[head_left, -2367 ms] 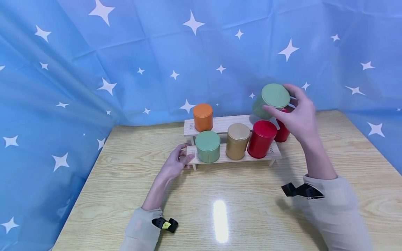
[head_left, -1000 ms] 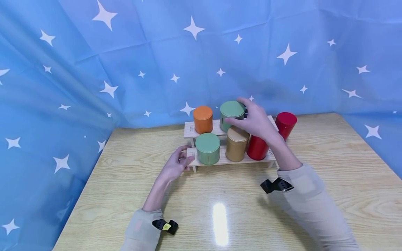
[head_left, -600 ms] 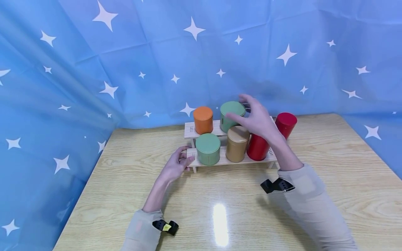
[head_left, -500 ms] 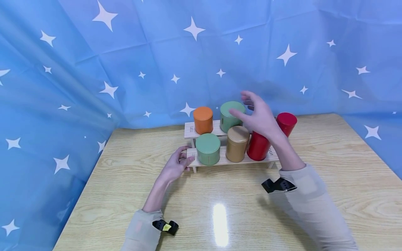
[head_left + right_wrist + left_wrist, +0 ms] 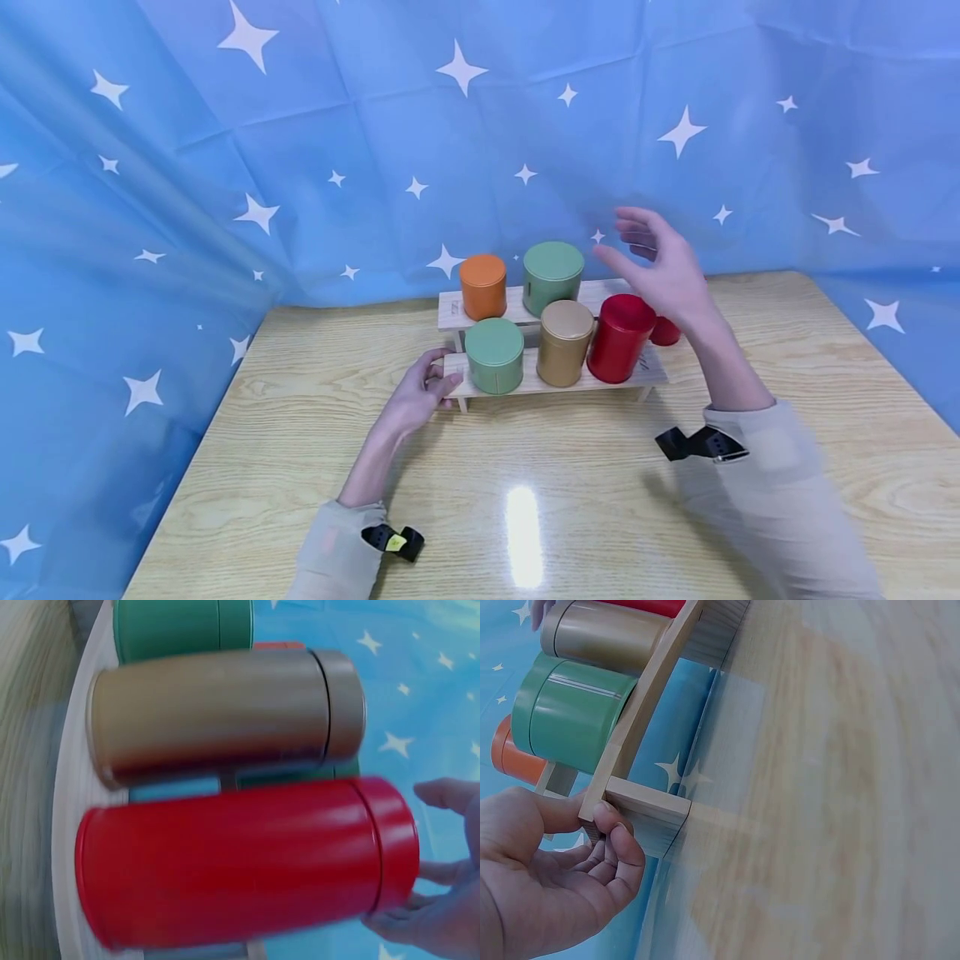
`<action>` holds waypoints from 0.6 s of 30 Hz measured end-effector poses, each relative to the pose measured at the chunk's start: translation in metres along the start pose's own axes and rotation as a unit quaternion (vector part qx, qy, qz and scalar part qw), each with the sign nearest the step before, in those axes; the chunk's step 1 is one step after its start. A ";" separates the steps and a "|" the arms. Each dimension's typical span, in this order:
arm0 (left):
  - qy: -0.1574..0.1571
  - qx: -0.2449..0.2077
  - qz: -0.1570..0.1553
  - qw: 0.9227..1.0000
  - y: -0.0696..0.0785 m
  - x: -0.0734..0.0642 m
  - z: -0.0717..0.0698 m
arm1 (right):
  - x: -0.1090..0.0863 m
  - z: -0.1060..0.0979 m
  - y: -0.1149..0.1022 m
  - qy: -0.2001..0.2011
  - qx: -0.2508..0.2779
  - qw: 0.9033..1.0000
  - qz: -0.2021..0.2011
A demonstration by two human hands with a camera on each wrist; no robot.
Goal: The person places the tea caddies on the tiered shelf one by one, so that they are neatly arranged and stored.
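My left hand (image 5: pixel 420 392) pinches the left end of the front tier of a two-tier wooden rack (image 5: pixel 459 385); the left wrist view shows thumb and fingers on the board's end (image 5: pixel 594 806). My right hand (image 5: pixel 667 271) hovers with spread fingers above the rack's right side, holding nothing. On the back tier stand an orange canister (image 5: pixel 483 287) and a green canister (image 5: pixel 552 279). Along the front tier are a second green canister (image 5: pixel 495 357), a gold canister (image 5: pixel 565 343) and a red canister (image 5: pixel 621 339). In the right wrist view, the red canister (image 5: pixel 247 866) lies nearest my right hand.
Another red canister (image 5: pixel 666 332) stands to the right of the rack, mostly hidden behind my right hand and wrist. A blue curtain with white stars (image 5: pixel 465 125) hangs behind the wooden table (image 5: pixel 300 367) and down its sides.
My right hand carried the green canister leftward onto the back tier, let go of it, then drew back up and to the right. The left hand has kept its grip on the rack.
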State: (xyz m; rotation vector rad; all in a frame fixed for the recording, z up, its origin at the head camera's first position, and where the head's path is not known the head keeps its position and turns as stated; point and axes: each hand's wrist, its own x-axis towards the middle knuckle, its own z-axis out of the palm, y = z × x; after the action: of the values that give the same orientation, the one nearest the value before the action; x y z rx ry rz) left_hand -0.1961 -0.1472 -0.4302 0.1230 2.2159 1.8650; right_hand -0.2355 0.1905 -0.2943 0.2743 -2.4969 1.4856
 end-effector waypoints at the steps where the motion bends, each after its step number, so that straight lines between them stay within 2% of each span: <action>1: 0.000 0.000 0.001 1.000 0.000 0.000 0.000 | 0.000 -0.003 0.002 0.001 -0.001 1.000 0.001; 9: 0.001 0.005 0.007 1.000 0.000 -0.001 0.001 | -0.003 -0.030 0.026 0.023 -0.030 0.999 0.011; 18: 0.004 0.007 0.007 1.000 0.000 -0.001 0.001 | -0.002 -0.055 0.058 0.024 -0.082 0.996 0.036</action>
State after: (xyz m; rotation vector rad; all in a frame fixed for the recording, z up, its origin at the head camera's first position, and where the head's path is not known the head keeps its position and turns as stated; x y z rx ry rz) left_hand -0.1951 -0.1465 -0.4304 0.1351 2.2404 1.8603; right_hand -0.2444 0.2661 -0.3181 0.1181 -2.5962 1.2850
